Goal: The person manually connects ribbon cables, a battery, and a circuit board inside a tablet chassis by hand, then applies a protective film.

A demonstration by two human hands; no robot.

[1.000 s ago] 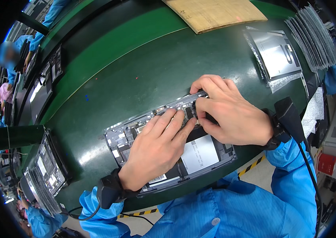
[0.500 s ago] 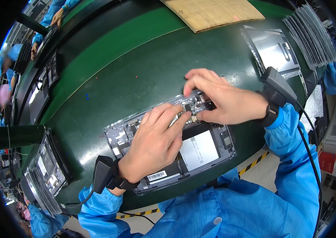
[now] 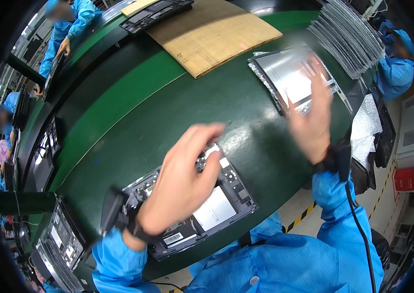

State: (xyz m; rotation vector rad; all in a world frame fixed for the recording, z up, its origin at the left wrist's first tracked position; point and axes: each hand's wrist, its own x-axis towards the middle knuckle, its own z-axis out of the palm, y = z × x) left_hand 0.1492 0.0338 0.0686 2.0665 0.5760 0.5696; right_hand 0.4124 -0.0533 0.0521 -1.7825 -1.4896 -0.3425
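Laptop base [image 3: 215, 207] | right hand [image 3: 311, 117] moved off (blurred) | near silver panel [image 3: 280, 73]

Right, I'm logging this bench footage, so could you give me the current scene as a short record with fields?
Left hand: over the opened laptop base, thumb and fingers apart; contact unclear
Right hand: motion-blurred, fingers spread, over the silver panel; contact unclear
Laptop base: inner parts exposed, partly hidden by the left hand
Surface: dark green table
Upper middle: brown board
Upper right: leaning stack of grey sheets
Lower left: second opened device
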